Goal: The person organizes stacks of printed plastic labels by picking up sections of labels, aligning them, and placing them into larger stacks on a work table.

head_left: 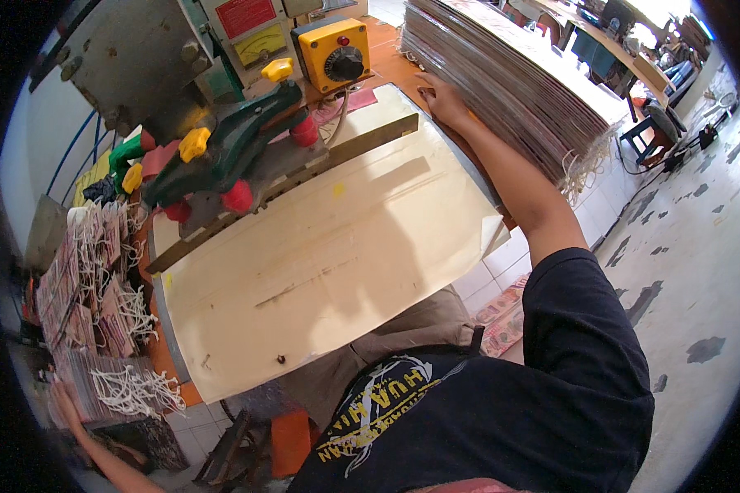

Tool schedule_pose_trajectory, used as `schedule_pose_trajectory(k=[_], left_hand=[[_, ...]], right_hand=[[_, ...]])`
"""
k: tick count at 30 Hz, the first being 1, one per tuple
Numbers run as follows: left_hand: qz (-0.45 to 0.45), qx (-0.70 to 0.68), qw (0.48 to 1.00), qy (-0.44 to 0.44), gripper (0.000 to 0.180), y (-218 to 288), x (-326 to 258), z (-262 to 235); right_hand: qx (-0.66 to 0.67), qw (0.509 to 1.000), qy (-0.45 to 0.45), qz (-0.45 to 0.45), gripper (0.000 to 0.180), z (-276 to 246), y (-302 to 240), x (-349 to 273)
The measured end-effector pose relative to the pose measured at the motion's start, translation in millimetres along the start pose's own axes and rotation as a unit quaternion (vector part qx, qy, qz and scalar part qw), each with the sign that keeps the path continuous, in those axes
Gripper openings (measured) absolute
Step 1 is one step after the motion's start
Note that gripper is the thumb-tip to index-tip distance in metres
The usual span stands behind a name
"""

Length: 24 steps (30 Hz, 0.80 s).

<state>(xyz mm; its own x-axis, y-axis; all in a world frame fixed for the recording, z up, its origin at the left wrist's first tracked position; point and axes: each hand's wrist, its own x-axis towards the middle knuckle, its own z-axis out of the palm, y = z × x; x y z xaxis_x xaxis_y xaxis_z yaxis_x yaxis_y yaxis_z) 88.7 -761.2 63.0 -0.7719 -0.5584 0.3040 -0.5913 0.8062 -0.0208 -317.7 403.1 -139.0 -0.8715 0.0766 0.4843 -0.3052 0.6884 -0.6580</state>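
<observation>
At the lower left, my left hand lies against the near side of a stack of paper bags with white cord handles. Its fingers look stretched out, though they are small and dim at the picture's rim. My right hand reaches to the far right, beside a tall stack of flat sheets or bags with pale cords at its near end. Its fingers are apart, and I cannot make out anything in them. Between my arms lies a cream board under the metal bar of a machine.
Over the board stands a dark green machine head with yellow knobs and red feet. A yellow control box with a black dial sits behind it. More printed bags with cords are piled at left. Printed pieces lie at lower right.
</observation>
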Motion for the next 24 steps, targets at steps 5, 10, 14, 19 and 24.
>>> schedule_pose_trajectory(k=[5, 10, 14, 19, 24], left_hand=[[-0.024, 0.007, 0.988, 0.151, 0.064, -1, -11, -20], [-0.073, -0.094, 0.957, 0.264, 0.052, 42, -40, -24], [-0.108, -0.143, 0.936, 0.302, 0.048, 77, -72, -37], [-0.038, -0.113, 0.924, 0.362, 0.043, 124, -94, -57], [0.063, -0.268, 0.833, 0.481, 0.04, 160, -167, -76]], right_hand=[[0.194, 0.977, -0.076, 0.039, 0.035, -16, 13, -8], [0.361, 0.912, -0.108, 0.164, 0.025, -40, -10, -36], [0.462, 0.858, -0.092, 0.203, 0.03, -44, -30, -58], [0.539, 0.816, -0.056, 0.201, 0.035, -67, -82, -111], [0.633, 0.758, -0.05, 0.151, 0.033, -79, -122, -178]])
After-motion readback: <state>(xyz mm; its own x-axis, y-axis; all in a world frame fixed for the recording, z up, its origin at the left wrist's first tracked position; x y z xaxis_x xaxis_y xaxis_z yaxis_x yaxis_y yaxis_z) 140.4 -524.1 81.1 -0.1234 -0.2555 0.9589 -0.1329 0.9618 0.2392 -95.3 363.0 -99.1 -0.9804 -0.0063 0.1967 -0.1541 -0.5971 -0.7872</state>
